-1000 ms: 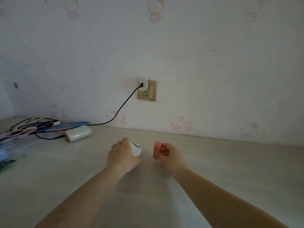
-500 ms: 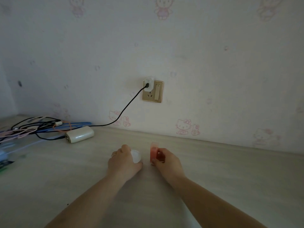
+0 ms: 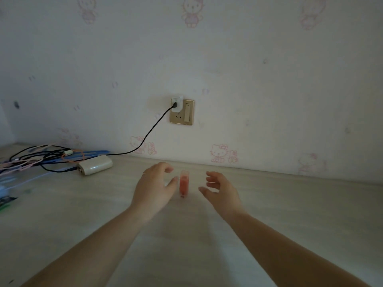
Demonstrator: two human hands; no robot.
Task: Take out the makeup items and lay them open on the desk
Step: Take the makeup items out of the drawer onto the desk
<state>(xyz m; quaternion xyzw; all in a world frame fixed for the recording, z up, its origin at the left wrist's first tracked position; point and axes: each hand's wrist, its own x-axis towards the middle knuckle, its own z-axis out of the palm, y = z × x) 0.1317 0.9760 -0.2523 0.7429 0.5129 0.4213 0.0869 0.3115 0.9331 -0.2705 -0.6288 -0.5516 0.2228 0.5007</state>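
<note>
A small pink-red makeup item (image 3: pixel 184 183) with a clear top stands upright on the pale wooden desk (image 3: pixel 290 214), between my two hands. My left hand (image 3: pixel 155 187) hovers just left of it with fingers spread and loosely bent, the thumb tip close to the item; whether it touches I cannot tell. My right hand (image 3: pixel 221 191) is a short way to the right, fingers relaxed and apart, holding nothing. The white round piece seen earlier is out of sight, perhaps behind my left hand.
A white charger block (image 3: pixel 95 165) lies at the back left beside a tangle of cables (image 3: pixel 35 157). A black cord (image 3: pixel 149 133) runs up to a gold wall socket (image 3: pixel 182 111). Packets lie at the far left edge (image 3: pixel 6 200).
Both hands let go: the right hand released the pink item and pulled away to the right, and the left hand opened. The white round piece is no longer visible.
</note>
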